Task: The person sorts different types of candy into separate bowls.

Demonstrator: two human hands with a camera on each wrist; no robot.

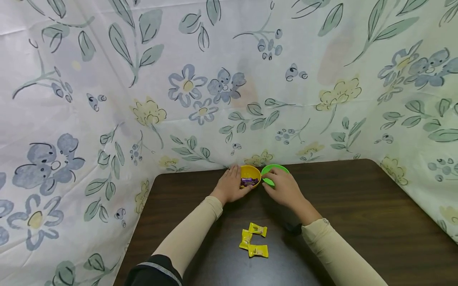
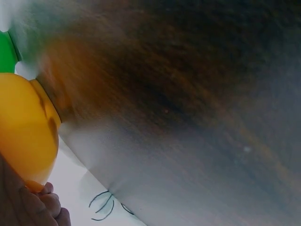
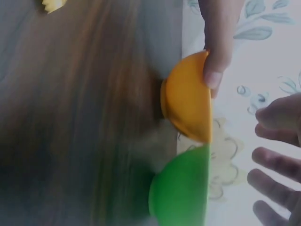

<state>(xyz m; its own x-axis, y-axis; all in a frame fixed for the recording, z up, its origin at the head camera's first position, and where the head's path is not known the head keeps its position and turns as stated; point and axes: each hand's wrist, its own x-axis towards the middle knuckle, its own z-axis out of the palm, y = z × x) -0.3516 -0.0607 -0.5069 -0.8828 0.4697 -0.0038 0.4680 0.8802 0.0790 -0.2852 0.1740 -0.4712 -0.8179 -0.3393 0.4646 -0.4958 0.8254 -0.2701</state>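
At the back edge of the table stands a yellow bowl [image 1: 251, 171] with purple-wrapped candies [image 1: 248, 182] inside. My left hand [image 1: 230, 186] holds this bowl from the left and front, its thumb [image 3: 214, 75] over the rim in the right wrist view. A green bowl [image 1: 273, 168] stands right beside it, rims meeting. Over the green bowl is my right hand [image 1: 284, 188]; its fingers [image 3: 275, 159] are spread above the bowls with nothing between them. The hand partly hides the inside of the green bowl.
Three yellow-wrapped candies [image 1: 258, 250] lie grouped on the dark wooden table [image 1: 358, 206], nearer the front than the bowls. A white floral cloth [image 1: 229, 79] hangs behind the table and along its sides.
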